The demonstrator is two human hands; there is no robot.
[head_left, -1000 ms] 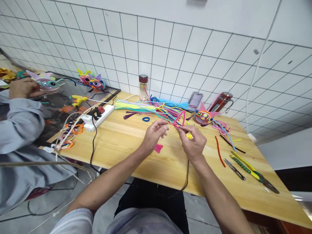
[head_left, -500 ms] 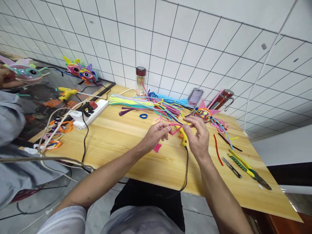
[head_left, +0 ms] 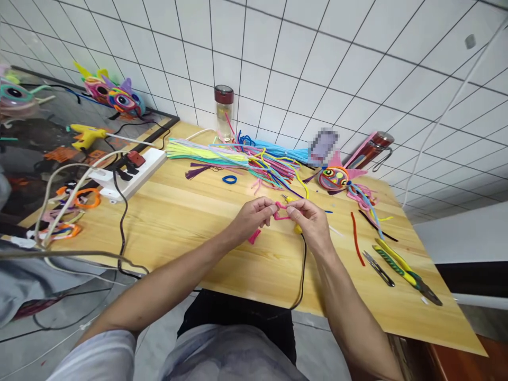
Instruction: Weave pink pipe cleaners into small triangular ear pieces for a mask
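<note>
Both hands met over the middle of the wooden bench [head_left: 190, 222]. The left hand [head_left: 251, 216] had its thumb and forefinger pinched together on one end of a bent pink pipe cleaner [head_left: 280, 212]. The right hand [head_left: 312, 222] had its fingers clamped on the other end, so the piece hung between the 2 hands just above the bench top. Under the right hand lay a yellow glue gun [head_left: 297, 229], mostly hidden, with its black cord [head_left: 302, 270] trailing over the near edge. A short pink scrap [head_left: 254, 236] lay just below the left hand. Further back sprawled a heap of coloured pipe cleaners [head_left: 246, 159], with a blue loop [head_left: 229, 179] near it. Off to the right lay a red pipe cleaner [head_left: 356, 244], small snips [head_left: 378, 269] and yellow-handled pliers [head_left: 405, 272]
</note>
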